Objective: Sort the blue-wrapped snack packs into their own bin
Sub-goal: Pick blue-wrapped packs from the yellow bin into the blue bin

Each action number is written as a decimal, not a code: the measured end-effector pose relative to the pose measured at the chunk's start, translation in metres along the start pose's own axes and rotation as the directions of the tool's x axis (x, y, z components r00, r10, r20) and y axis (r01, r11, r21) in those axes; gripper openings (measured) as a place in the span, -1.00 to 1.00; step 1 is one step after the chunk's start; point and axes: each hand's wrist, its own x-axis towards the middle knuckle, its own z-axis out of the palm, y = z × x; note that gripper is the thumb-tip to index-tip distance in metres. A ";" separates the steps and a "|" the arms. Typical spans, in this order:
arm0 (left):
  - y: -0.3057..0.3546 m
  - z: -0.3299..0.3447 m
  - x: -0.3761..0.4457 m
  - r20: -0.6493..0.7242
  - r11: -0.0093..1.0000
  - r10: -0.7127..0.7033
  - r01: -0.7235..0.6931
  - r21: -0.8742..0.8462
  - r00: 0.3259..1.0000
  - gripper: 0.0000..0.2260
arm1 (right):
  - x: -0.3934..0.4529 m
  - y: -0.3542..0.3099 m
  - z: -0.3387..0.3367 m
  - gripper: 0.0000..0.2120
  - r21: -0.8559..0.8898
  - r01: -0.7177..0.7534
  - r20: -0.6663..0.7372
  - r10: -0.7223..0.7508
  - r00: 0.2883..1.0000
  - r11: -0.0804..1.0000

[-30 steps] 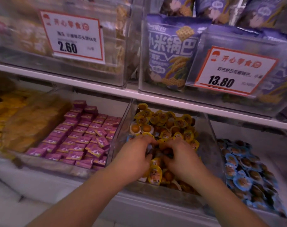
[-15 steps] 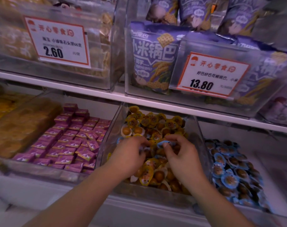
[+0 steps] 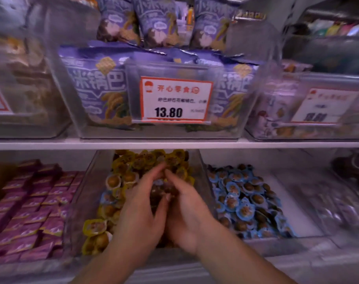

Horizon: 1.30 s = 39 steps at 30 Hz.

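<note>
Both my hands are inside the middle clear bin (image 3: 86,193), which holds yellow-wrapped snack packs (image 3: 133,162). A few blue-wrapped packs (image 3: 108,198) lie mixed among them at the bin's left side. My left hand (image 3: 141,203) reaches in with its fingers stretched forward over the pile. My right hand (image 3: 187,212) is pressed close beside it, fingers bent toward a small patch of blue (image 3: 158,182) between the hands; motion blur hides whether it holds anything. The bin to the right (image 3: 297,214) holds a heap of blue-wrapped packs (image 3: 242,201).
A bin of purple-wrapped bars (image 3: 31,212) lies to the left. The white shelf edge (image 3: 174,144) runs just above the bins. Purple snack bags (image 3: 100,89) and a 13.80 price tag (image 3: 175,99) fill the bin overhead. Another clear bin (image 3: 338,201) sits far right.
The view has swung right, and the blue bin is now more fully in sight. My hands have closed together and pushed deeper into the yellow pile; the blue pack pinched by my right hand is no longer plain.
</note>
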 end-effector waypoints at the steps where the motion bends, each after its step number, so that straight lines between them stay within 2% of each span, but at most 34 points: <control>1: 0.001 0.002 0.000 0.037 1.000 0.005 -0.004 -0.016 0.999 -0.33 | -0.001 -0.002 -0.001 -0.63 -0.017 0.038 -0.026 -0.039 0.999 0.999; 3: 0.005 0.006 0.000 0.093 0.998 0.033 -0.028 -0.062 0.995 -0.28 | -0.004 -0.006 -0.006 -0.70 -0.101 0.145 -0.057 -0.151 0.987 0.984; 6: 0.011 0.007 -0.001 0.122 0.996 0.065 -0.058 -0.067 0.990 -0.25 | -0.016 -0.020 -0.012 -0.86 -0.321 0.313 -0.008 -0.333 0.943 0.894; 8: 0.009 0.005 -0.001 0.136 0.996 0.076 -0.069 -0.052 0.988 -0.25 | -0.025 -0.036 -0.019 -0.90 -0.383 0.400 0.026 -0.423 0.906 0.833; 10: 0.002 0.002 0.000 0.156 0.995 0.104 -0.103 -0.014 0.982 -0.38 | -0.032 -0.059 -0.030 -0.95 -0.384 0.504 0.056 -0.526 0.849 0.773; 12: -0.007 -0.001 0.005 0.176 0.987 0.120 -0.137 0.087 0.977 -0.63 | -0.034 -0.084 -0.050 -0.90 -0.527 0.562 0.026 -0.648 0.761 0.638; 13: -0.012 -0.002 0.008 0.189 0.981 0.113 -0.140 0.133 0.975 -0.69 | -0.034 -0.096 -0.063 -0.90 -0.666 0.529 0.009 -0.702 0.712 0.527; 14: -0.017 -0.004 0.009 0.201 0.977 0.095 -0.130 0.169 0.975 -0.65 | -0.033 -0.108 -0.077 -0.86 -0.808 0.439 0.009 -0.737 0.676 0.393; 15: -0.022 -0.005 0.011 0.212 0.975 0.061 -0.103 0.195 0.975 -0.59 | -0.033 -0.118 -0.092 -0.83 -0.914 0.316 0.029 -0.736 0.676 0.254; 16: -0.026 -0.006 0.012 0.226 0.972 0.020 -0.072 0.224 0.974 -0.58 | -0.032 -0.127 -0.107 -0.80 -0.972 0.191 0.038 -0.703 0.710 0.140; 18: -0.032 -0.003 0.012 0.265 0.959 -0.024 -0.052 0.278 0.964 -0.65 | -0.031 -0.140 -0.135 -0.82 -0.999 0.031 0.000 -0.649 0.761 0.037; 20: -0.038 0.005 0.011 0.332 0.942 -0.059 -0.058 0.330 0.941 -0.72 | -0.033 -0.150 -0.153 -0.84 -0.999 0.001 -0.023 -0.714 0.700 0.033; 23: -0.041 0.014 0.011 0.389 0.920 -0.065 -0.096 0.380 0.919 -0.71 | -0.037 -0.156 -0.159 -0.88 -0.993 0.099 0.005 -0.821 0.571 0.063; 27: -0.042 0.016 0.018 0.354 0.904 -0.172 0.005 0.426 0.919 -0.58 | -0.032 -0.132 -0.130 -0.77 -0.951 0.305 0.120 -0.846 0.519 0.053; 29: -0.040 0.015 0.019 0.377 0.902 -0.229 0.050 0.429 0.897 -0.54 | -0.028 -0.109 -0.102 -0.81 -0.912 0.406 0.271 -0.835 0.479 -0.063; 31: -0.039 0.012 0.019 0.429 0.899 -0.226 0.017 0.438 0.875 -0.52 | -0.025 -0.084 -0.074 -0.78 -0.844 0.458 0.491 -0.744 0.452 -0.279; 32: -0.038 0.010 0.019 0.453 0.901 -0.223 0.005 0.433 0.863 -0.51 | -0.022 -0.073 -0.062 -0.77 -0.794 0.474 0.593 -0.656 0.466 -0.381; 34: -0.036 0.002 0.021 0.492 0.923 -0.234 0.032 0.384 0.839 -0.53 | -0.015 -0.055 -0.045 -0.72 -0.728 0.453 0.676 -0.431 0.598 -0.514; 37: -0.031 -0.012 0.024 0.505 0.948 -0.245 0.094 0.305 0.828 -0.68 | -0.003 -0.038 -0.038 -0.69 -0.563 0.239 0.598 -0.190 0.779 -0.791; 39: -0.033 -0.021 0.022 0.460 0.924 -0.268 0.090 0.372 0.846 -0.80 | 0.004 -0.032 -0.036 -0.69 -0.483 0.162 0.507 -0.124 0.853 -0.860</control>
